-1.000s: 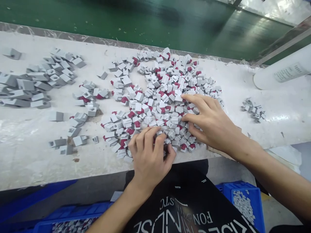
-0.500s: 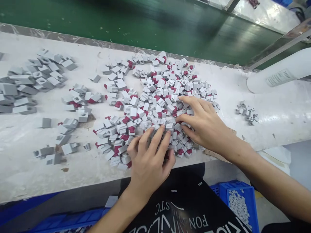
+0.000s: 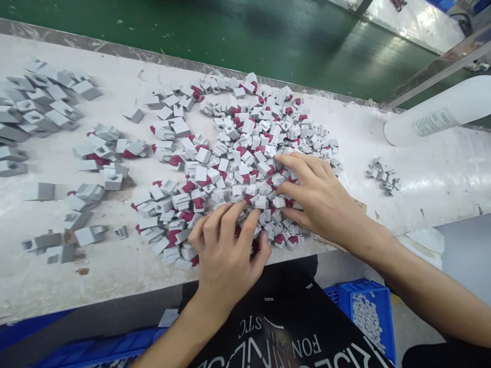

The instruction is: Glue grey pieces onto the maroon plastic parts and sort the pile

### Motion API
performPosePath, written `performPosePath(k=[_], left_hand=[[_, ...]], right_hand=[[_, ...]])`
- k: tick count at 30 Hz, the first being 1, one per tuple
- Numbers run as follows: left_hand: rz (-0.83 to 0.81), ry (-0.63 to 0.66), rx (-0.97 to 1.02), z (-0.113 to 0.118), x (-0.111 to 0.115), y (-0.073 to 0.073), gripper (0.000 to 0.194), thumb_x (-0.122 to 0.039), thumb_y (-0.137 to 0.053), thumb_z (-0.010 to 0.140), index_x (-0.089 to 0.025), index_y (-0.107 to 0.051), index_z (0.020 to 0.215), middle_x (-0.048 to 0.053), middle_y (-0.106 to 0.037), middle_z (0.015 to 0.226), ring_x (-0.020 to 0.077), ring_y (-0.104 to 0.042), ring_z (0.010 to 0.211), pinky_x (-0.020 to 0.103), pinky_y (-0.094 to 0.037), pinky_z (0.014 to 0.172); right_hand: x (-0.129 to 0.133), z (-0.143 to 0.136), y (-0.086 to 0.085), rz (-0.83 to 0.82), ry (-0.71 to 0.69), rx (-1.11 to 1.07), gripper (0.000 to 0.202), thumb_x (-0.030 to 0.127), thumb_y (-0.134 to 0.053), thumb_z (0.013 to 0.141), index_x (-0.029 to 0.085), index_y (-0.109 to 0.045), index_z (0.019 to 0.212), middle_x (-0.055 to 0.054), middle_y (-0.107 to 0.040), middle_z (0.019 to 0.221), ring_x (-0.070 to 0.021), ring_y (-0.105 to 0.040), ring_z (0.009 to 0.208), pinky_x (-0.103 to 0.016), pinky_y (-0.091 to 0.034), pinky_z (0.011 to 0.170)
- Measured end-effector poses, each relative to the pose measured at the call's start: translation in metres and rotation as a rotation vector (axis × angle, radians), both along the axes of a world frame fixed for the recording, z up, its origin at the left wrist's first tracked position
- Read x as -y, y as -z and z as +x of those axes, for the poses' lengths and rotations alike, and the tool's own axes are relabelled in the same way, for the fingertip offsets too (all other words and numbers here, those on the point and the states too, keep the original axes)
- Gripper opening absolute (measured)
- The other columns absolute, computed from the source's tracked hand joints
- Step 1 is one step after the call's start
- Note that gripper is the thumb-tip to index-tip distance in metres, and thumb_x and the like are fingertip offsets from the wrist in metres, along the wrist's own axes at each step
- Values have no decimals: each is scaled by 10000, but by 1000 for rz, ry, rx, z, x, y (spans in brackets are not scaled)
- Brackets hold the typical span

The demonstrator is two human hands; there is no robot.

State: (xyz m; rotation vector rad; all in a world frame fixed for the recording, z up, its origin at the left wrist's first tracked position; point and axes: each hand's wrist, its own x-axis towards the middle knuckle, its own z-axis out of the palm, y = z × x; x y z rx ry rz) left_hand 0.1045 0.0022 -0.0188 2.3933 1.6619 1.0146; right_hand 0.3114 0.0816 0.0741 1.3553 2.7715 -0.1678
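Note:
A wide heap of small grey plastic blocks [image 3: 245, 128], mixed with dark red pieces [image 3: 198, 203], lies on the white worktable [image 3: 126, 278]. My left hand [image 3: 228, 245] rests on the near side of the heap, fingers spread and bent down among the blocks. To its right, my right hand [image 3: 316, 194] touches the heap from the side with thumb and fingers apart. Neither hand is closed around a block that I can see. What lies under the left palm is hidden.
Larger grey blocks [image 3: 51, 99] are piled at far left, with loose ones nearer. A few grey bits [image 3: 383, 176] and a white bottle [image 3: 433, 112] lie right. Behind the table runs a green belt [image 3: 230, 38]. Below stands a blue crate [image 3: 385, 317] of small pale parts.
The view has shifted, so the table's things appear further left. My left hand's fingers have curled slightly more on the heap; my right hand stays at its right side.

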Motion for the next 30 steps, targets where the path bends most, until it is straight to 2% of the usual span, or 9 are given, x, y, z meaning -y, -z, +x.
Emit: performPosePath(k=[5, 8, 14, 18, 21, 23, 25, 28, 30], left_hand=[[-9, -9, 4, 1, 1, 1, 359, -251, -783, 929, -145, -739, 1269, 200, -747, 1342, 401, -607, 1310, 550, -391, 1119], [-25, -18, 17, 1, 2, 0, 349, -244, -771, 942, -148, -729, 1275, 199, -744, 1341, 398, -613, 1318, 553, -388, 1140], [-18, 27, 119, -2, 2, -6, 403, -218, -755, 983, -107, -671, 1361, 208, -740, 1393, 357, -609, 1430, 528, -374, 1269], [4, 15, 161, -4, -5, -15, 455, -247, -777, 998, -108, -640, 1409, 197, -749, 1409, 342, -609, 1472, 524, -342, 1322], [-25, -7, 214, -4, -13, -22, 492, -278, -785, 1008, -112, -620, 1440, 204, -730, 1426, 358, -605, 1480, 538, -372, 1291], [-43, -4, 248, -4, -18, -27, 495, -273, -784, 1015, -111, -608, 1449, 210, -725, 1414, 355, -628, 1443, 526, -417, 1230], [-28, 35, 273, -5, -19, -30, 446, -191, -757, 1024, -131, -611, 1440, 187, -745, 1360, 312, -686, 1337, 485, -459, 1136], [14, 133, 307, -10, -18, -35, 403, -54, -707, 1017, -155, -631, 1399, 122, -791, 1231, 234, -744, 1154, 424, -497, 1034], [18, 156, 297, -18, -17, -37, 392, -45, -726, 1006, -141, -642, 1377, 103, -808, 1185, 214, -753, 1117, 393, -529, 1013]], right_hand=[[1, -2, 3, 21, -9, 28, 120, 197, -818, 938, 184, -788, 1053, -241, -545, 1689, -490, -444, 1621, -761, -438, 1258], [1, -1, 5, 8, -16, 9, 98, 178, -817, 922, 198, -810, 1018, -222, -570, 1670, -482, -476, 1597, -765, -472, 1218], [-1, -1, 7, 17, 60, -209, 109, 156, -742, 950, 213, -795, 1027, -196, -628, 1602, -455, -555, 1522, -731, -511, 1188], [-7, 1, -2, 54, 92, -331, 58, 239, -712, 1026, 214, -760, 1044, -194, -711, 1472, -413, -630, 1427, -654, -538, 1150], [-8, -2, -11, 75, 118, -388, 74, 275, -719, 1042, 215, -750, 1072, -148, -799, 1246, -359, -725, 1224, -567, -564, 1051], [-4, -10, -17, -10, 119, -475, 103, 319, -744, 1045, 219, -750, 1071, -92, -812, 1074, -289, -750, 1036, -469, -582, 926], [3, -20, -22, -173, 98, -575, 145, 360, -769, 1048, 216, -746, 1050, -45, -791, 970, -220, -725, 898, -380, -568, 807], [11, -29, -25, -345, 78, -662, 158, 346, -761, 1070, 203, -747, 1005, -18, -748, 909, -170, -686, 835, -317, -540, 737], [12, -27, -23, -338, 101, -650, 165, 343, -728, 1093, 205, -774, 1015, -32, -738, 921, -179, -684, 853, -321, -550, 738]])
